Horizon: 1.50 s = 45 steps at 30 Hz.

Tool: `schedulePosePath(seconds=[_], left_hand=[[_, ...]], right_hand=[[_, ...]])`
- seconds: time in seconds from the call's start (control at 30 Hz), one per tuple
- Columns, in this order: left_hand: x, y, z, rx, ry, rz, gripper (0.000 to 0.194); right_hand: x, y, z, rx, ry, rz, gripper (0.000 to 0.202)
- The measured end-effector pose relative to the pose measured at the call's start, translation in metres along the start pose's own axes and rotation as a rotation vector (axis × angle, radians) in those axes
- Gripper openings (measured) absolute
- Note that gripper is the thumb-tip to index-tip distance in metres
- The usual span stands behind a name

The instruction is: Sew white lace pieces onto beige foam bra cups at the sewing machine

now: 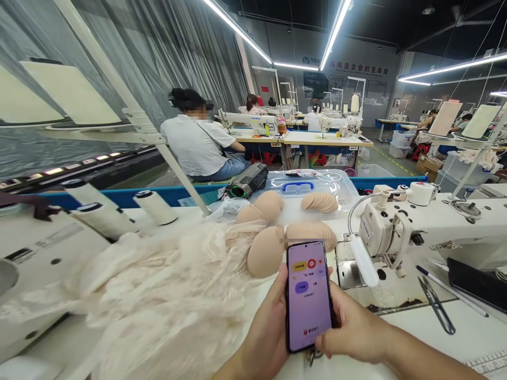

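Observation:
A smartphone [309,311] with a lit purple screen is held upright over the sewing table. My left hand [266,327] is closed around its left side. From the right, my right hand [348,324] grips the other edge, the thumb lying near the bottom of the screen. Just behind the phone are stacked beige bra cups [311,232], and a single beige cup [264,253] lies to their left. Cream lace fabric [170,306] is heaped left of my hands.
A sewing machine [380,232] stands at right, with thread snips [435,303] and a pen [455,293] beside it. Thread cones [154,207] stand at left. Behind the cups is a clear plastic box lid [340,184]. A person in a white shirt [198,145] sits ahead.

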State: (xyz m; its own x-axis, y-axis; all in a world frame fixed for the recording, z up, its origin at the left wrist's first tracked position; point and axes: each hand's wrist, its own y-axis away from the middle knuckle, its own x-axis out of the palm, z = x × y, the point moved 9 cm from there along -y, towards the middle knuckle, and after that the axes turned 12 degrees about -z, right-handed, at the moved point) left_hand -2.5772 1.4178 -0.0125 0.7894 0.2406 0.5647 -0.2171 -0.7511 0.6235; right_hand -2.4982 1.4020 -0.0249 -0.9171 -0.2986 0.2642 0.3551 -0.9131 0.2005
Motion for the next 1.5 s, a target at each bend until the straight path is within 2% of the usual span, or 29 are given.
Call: schedulePosePath(seconds=[0.27,0.6,0.77,0.87,0.97,1.03,1.13,1.23,1.37,1.5], left_hand=[[0.003,0.002,-0.003,-0.013,0.069,-0.019,0.063],[-0.005,0.001,-0.002,0.013,0.039,-0.055,0.058],[-0.004,-0.001,0.000,-0.010,0.056,-0.039,0.059],[-0.007,-0.005,-0.001,0.020,0.044,0.016,0.053],[-0.004,-0.007,-0.003,0.048,-0.007,0.140,0.052],[-0.002,-0.007,-0.003,0.039,-0.020,0.190,0.054],[-0.002,-0.009,-0.002,0.000,-0.011,0.176,0.052],[-0.001,-0.009,0.004,-0.055,0.009,0.153,0.054],[-0.004,-0.009,0.009,-0.050,0.034,0.131,0.055],[-0.011,-0.011,0.010,-0.036,-0.006,0.121,0.060]], right_hand=[[0.000,0.003,0.005,-0.037,-0.003,0.026,0.090],[-0.001,0.002,-0.002,-0.016,-0.014,-0.002,0.090],[0.002,0.000,0.001,-0.033,0.014,0.009,0.092],[0.002,-0.004,-0.002,-0.073,0.018,-0.002,0.087],[-0.006,-0.006,0.004,-0.250,-0.015,-0.115,0.069],[-0.014,-0.005,0.008,-0.354,-0.023,-0.215,0.071],[-0.017,-0.006,0.006,-0.381,0.012,-0.273,0.084],[-0.018,-0.007,0.006,-0.411,0.034,-0.288,0.084],[-0.016,-0.009,0.001,-0.354,0.015,-0.253,0.090],[-0.017,-0.007,0.001,-0.294,0.048,-0.230,0.087]])
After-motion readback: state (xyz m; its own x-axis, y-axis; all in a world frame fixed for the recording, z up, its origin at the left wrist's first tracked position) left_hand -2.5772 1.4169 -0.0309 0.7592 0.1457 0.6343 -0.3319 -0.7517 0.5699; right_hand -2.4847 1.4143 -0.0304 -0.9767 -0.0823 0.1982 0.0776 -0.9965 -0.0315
